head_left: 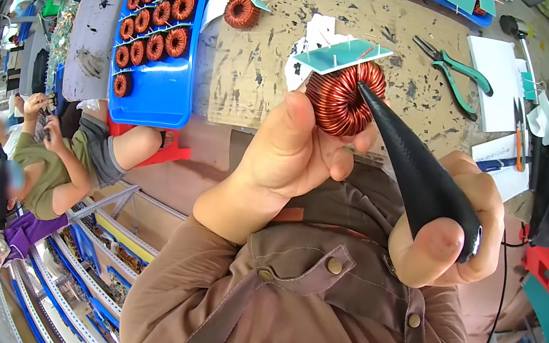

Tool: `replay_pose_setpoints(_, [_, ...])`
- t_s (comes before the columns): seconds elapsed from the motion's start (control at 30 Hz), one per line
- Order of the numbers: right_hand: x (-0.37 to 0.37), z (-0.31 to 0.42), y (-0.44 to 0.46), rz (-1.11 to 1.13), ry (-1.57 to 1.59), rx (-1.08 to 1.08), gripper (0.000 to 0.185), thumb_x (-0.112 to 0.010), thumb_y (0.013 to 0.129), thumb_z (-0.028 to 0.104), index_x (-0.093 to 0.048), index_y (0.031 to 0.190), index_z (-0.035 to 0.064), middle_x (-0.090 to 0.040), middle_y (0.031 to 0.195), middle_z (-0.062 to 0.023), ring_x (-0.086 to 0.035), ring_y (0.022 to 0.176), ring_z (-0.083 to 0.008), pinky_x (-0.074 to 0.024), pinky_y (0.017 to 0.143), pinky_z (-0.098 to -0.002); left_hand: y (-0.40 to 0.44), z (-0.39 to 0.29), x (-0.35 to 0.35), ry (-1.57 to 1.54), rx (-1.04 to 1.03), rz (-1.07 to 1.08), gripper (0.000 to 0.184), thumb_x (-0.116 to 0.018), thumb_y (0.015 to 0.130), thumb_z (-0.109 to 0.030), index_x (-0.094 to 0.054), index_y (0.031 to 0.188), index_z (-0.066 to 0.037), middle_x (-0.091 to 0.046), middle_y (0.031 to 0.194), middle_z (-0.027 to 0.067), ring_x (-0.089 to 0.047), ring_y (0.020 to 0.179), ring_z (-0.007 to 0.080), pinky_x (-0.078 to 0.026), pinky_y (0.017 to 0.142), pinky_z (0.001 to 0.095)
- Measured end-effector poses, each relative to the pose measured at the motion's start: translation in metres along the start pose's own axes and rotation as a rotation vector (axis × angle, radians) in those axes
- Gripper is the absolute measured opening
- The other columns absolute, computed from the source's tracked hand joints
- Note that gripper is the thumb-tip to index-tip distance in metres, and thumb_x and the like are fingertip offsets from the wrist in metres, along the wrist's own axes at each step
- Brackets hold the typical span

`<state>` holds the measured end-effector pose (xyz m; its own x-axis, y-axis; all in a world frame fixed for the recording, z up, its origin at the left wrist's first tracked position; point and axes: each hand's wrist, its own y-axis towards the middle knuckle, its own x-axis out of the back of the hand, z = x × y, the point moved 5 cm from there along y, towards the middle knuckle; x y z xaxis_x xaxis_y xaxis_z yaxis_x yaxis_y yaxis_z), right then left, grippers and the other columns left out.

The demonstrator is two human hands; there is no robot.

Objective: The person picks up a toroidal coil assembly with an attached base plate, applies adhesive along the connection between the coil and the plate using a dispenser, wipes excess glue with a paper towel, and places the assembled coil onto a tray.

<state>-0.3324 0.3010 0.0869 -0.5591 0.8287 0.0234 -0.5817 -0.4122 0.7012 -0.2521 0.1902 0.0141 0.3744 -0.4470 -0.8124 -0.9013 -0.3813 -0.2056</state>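
Observation:
My left hand (pixel 289 149) is closed around a toroidal copper coil (pixel 343 100), raised near the table's front edge. A thin green board (pixel 344 56) with metal pins sits on the coil's far side. In my right hand (pixel 456 225) is a black tapered tool (pixel 409 160), gripped at its thick end. Its narrow tip points up and left and reaches the coil's centre opening; whether it touches the wire I cannot tell. The fingers behind the coil are partly hidden.
A blue tray (pixel 158 92) with rows of similar coils stands left on the worn table (pixel 256 61). One loose coil (pixel 242 11) lies beside it. Green-handled pliers (pixel 458 75) lie right, near white foam (pixel 493 84). Another person (pixel 49 168) sits at left.

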Motion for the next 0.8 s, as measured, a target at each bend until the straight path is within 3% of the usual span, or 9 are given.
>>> replay_pose_setpoints(0.1, [-0.0008, 0.0001, 0.0008, 0.06, -0.024, -0.002, 0.03, -0.048, 0.076, 0.018, -0.037, 0.062, -0.0061, -0.043, 0.055, -0.0144, -0.037, 0.041, -0.0161, -0.0284, 0.037, -0.0264, -0.0003, -0.0002, 0.0021, -0.006, 0.022, 0.087, 0.086, -0.054, 0.064, -0.061, -0.032, 0.121, 0.0, -0.045, 0.111, 0.0166, -0.057, 0.079, 0.0159, -0.044, 0.044, 0.0149])
replay_pose_setpoints(0.4, [-0.0045, 0.0023, 0.004, 0.135, -0.122, 0.002, 0.023, -0.048, 0.072, 0.011, -0.037, 0.07, -0.0084, -0.047, 0.058, -0.0193, -0.042, 0.044, -0.0186, -0.0336, 0.038, -0.0269, -0.002, -0.0021, 0.0037, 0.093, 0.002, 0.045, 0.085, -0.056, 0.064, -0.059, -0.034, 0.12, 0.001, -0.043, 0.113, 0.0203, -0.055, 0.09, 0.0225, -0.047, 0.048, 0.0157])
replay_pose_setpoints(0.5, [-0.0034, 0.0021, 0.0043, 0.149, -0.128, -0.007, 0.022, -0.048, 0.072, 0.01, -0.037, 0.071, -0.0089, -0.047, 0.059, -0.0197, -0.043, 0.044, -0.0186, -0.0342, 0.038, -0.0267, -0.0018, -0.0024, 0.0038, 0.096, -0.005, 0.038, 0.087, -0.057, 0.063, -0.06, -0.034, 0.12, 0.001, -0.045, 0.111, 0.0194, -0.057, 0.085, 0.02, -0.046, 0.047, 0.0156])
replay_pose_setpoints(0.6, [-0.0034, 0.0013, 0.0033, 0.099, -0.124, 0.025, 0.022, -0.047, 0.072, 0.01, -0.038, 0.07, -0.0092, -0.047, 0.058, -0.0187, -0.043, 0.044, -0.018, -0.0346, 0.038, -0.0267, -0.001, -0.003, 0.0005, 0.097, -0.005, 0.007, 0.091, -0.058, 0.06, -0.062, -0.033, 0.12, 0.002, -0.047, 0.108, 0.0177, -0.058, 0.069, 0.0139, -0.044, 0.044, 0.0145])
replay_pose_setpoints(0.7, [-0.0023, 0.0017, 0.0046, 0.068, -0.135, 0.032, 0.022, -0.046, 0.073, 0.011, -0.038, 0.068, -0.0092, -0.046, 0.057, -0.0172, -0.043, 0.044, -0.0171, -0.0343, 0.038, -0.0267, -0.0013, -0.0028, -0.0031, 0.146, 0.012, -0.028, 0.093, -0.058, 0.059, -0.063, -0.033, 0.119, 0.002, -0.049, 0.106, 0.0158, -0.053, 0.054, 0.0086, -0.04, 0.04, 0.0134])
replay_pose_setpoints(0.8, [-0.003, 0.001, 0.0049, 0.008, -0.125, -0.008, 0.023, -0.046, 0.073, 0.011, -0.04, 0.065, -0.0092, -0.045, 0.055, -0.016, -0.042, 0.043, -0.0161, -0.0323, 0.037, -0.0258, -0.0013, -0.0028, -0.0037, 0.162, 0.017, -0.032, 0.093, -0.058, 0.059, -0.064, -0.033, 0.119, 0.002, -0.05, 0.106, 0.0151, -0.05, 0.05, 0.0071, -0.038, 0.039, 0.013])
